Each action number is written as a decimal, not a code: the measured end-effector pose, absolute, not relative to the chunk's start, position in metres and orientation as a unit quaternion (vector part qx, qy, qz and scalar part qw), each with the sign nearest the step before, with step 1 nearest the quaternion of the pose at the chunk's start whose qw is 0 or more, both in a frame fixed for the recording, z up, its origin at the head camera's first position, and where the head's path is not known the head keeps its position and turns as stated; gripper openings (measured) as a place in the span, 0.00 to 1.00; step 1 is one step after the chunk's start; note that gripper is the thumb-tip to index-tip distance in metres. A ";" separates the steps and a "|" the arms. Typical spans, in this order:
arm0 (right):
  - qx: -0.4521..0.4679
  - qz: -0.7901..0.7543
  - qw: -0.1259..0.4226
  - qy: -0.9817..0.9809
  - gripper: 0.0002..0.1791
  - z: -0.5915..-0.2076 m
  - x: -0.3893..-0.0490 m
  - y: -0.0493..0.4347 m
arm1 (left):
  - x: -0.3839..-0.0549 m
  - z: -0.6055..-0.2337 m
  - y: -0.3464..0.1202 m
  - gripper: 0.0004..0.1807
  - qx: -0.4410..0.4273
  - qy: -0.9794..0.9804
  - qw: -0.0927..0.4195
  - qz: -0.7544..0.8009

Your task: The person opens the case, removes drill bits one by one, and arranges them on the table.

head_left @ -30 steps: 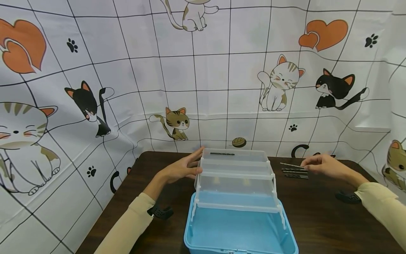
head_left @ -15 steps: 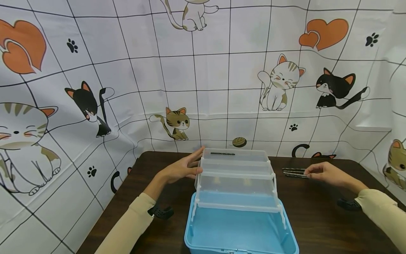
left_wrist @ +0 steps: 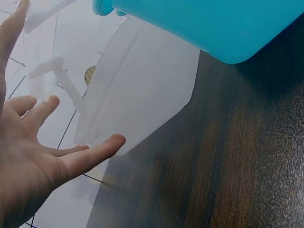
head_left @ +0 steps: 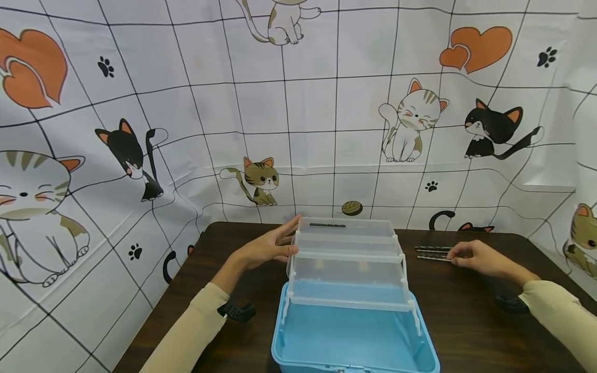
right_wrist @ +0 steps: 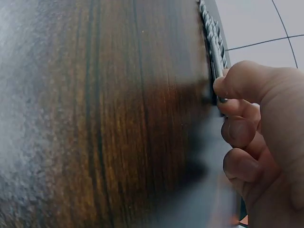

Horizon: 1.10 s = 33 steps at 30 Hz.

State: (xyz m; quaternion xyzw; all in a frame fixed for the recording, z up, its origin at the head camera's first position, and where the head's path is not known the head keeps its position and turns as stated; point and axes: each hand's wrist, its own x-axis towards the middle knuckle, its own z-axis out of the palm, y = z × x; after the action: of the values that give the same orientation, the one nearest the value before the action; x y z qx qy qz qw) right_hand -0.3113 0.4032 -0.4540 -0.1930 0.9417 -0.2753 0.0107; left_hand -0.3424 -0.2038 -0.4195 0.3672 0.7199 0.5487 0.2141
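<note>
My right hand [head_left: 478, 257] pinches the end of a drill bit [right_wrist: 217, 57] between thumb and forefinger, low over the table. Several more spiral drill bits [head_left: 431, 248] lie side by side just behind it. On the left, my left hand [head_left: 266, 248] has its fingers spread, with fingertips at the left side of the raised translucent trays [head_left: 347, 246]. These trays belong to a blue toolbox [head_left: 350, 336] standing open in front of me. One dark drill bit [head_left: 327, 225] lies in the topmost tray. In the left wrist view, the thumb extends along the translucent plastic.
Dark wooden table [head_left: 471, 321] lies under the toolbox and the bits. A white cat-patterned sheet [head_left: 310, 109] hangs behind and along the sides. The toolbox stands between my two arms.
My right hand has moved slightly toward me; the tilted drill bit at its fingertips a second ago is lowered, and the nearest bit now sits between them. The left hand stays put.
</note>
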 end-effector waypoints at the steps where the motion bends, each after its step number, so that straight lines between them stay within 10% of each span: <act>1: -0.189 -0.275 0.010 0.943 0.05 -0.455 -0.311 0.403 | -0.343 -0.420 -0.204 0.55 0.367 0.721 0.214 0.548; 25: -0.199 -0.280 -0.040 0.938 0.08 -0.435 -0.305 0.390 | -0.344 -0.421 -0.205 0.52 0.370 0.710 0.221 0.557; 33: -0.220 -0.300 0.036 0.928 0.15 -0.398 -0.299 0.356 | -0.342 -0.417 -0.204 0.54 0.367 0.712 0.222 0.557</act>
State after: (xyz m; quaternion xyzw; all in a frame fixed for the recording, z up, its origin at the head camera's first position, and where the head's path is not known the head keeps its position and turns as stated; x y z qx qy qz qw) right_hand -0.2986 0.3559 -0.3981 -0.2195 0.9277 -0.2998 0.0363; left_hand -0.3422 -0.2039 -0.4174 0.3666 0.7116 0.5569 0.2216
